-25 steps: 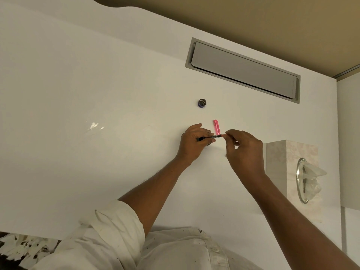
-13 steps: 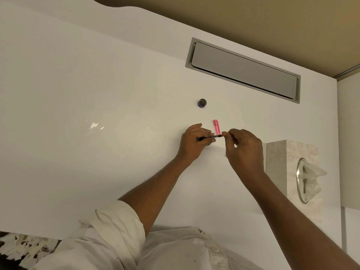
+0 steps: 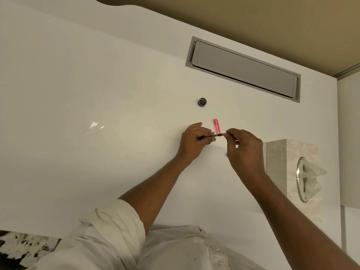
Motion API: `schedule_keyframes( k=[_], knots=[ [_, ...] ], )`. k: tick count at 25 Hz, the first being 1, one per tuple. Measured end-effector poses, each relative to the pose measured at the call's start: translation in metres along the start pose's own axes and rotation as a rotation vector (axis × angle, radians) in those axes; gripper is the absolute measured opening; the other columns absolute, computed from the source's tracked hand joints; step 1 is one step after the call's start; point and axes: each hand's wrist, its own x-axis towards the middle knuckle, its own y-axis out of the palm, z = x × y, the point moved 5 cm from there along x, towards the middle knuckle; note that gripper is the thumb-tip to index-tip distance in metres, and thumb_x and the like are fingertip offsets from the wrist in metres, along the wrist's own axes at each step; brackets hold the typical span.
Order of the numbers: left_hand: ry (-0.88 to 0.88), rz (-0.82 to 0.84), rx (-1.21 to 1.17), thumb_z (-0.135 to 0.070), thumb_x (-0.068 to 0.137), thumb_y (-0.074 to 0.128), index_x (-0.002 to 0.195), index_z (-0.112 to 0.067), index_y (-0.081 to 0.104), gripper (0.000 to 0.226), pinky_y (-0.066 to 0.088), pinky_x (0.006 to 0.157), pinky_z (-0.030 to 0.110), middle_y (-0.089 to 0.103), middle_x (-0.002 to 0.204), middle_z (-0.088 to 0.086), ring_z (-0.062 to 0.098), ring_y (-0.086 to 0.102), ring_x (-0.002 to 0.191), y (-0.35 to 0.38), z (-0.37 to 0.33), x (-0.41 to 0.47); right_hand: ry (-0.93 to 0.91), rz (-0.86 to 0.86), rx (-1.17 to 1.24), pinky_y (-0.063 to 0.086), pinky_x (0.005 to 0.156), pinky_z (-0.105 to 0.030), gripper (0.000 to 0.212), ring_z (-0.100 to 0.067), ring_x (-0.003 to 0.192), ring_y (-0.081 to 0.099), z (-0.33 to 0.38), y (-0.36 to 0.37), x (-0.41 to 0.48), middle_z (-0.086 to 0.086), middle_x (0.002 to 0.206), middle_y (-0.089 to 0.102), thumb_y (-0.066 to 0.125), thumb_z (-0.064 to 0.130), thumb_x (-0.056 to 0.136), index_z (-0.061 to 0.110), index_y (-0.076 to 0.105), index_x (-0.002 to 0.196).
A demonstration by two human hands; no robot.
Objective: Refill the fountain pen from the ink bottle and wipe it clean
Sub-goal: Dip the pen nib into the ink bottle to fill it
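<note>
Change since earlier: almost nothing. Both hands sit where they were half a second ago, and your right fingertips have only nudged along the pen's pink end.
Left hand (image 3: 194, 142): your fingers are curled round the dark front part of the fountain pen (image 3: 213, 135), holding it level just above the desk (image 3: 97, 152), probably to steady it against a twist.
Right hand (image 3: 245, 151): thumb and forefinger pinch the pen's pink tip, narrow and close. That looks like turning a filler or barrel, though I cannot tell which.
Pink piece (image 3: 216, 128): lies on the desk just beyond your fingers, between the two hands, set aside within easy reach.
Dark round pot (image 3: 202, 102): stands farther beyond your left fingers, well apart from them. It is likely the ink bottle or its lid, but too small to tell.
Tissue box (image 3: 288, 172): stands just beside your right wrist, handy for the wipe.
Stage: filling, by my judgement; wiping not yet begun.
</note>
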Motion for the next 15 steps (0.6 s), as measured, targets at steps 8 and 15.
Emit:
schedule_keyframes(
  k=[8, 15],
  knots=[
    [-0.012, -0.005, -0.008, -0.009, 0.070, 0.077, 0.087, -0.005, 0.075, 0.018, 0.043, 0.101, 0.036, 0.074, 0.096, 0.010, 0.020, 0.051, 0.120, 0.0000, 0.0007, 0.0004, 0.042, 0.018, -0.050, 0.045, 0.054, -0.039, 0.020, -0.022, 0.058, 0.049, -0.0007, -0.0001, 0.0043, -0.004, 0.058, 0.055, 0.061, 0.017, 0.090, 0.009, 0.062, 0.071],
    [-0.014, -0.006, -0.018, -0.009, 0.070, 0.077, 0.088, -0.005, 0.075, 0.019, 0.044, 0.100, 0.035, 0.074, 0.095, 0.010, 0.020, 0.051, 0.120, 0.0001, -0.0002, 0.0003, 0.059, -0.024, -0.006, 0.050, 0.061, -0.030, 0.015, -0.012, 0.066, 0.058, 0.0008, -0.0014, 0.0013, -0.005, 0.082, 0.071, 0.069, 0.020, 0.085, 0.008, 0.069, 0.095]
  ],
)
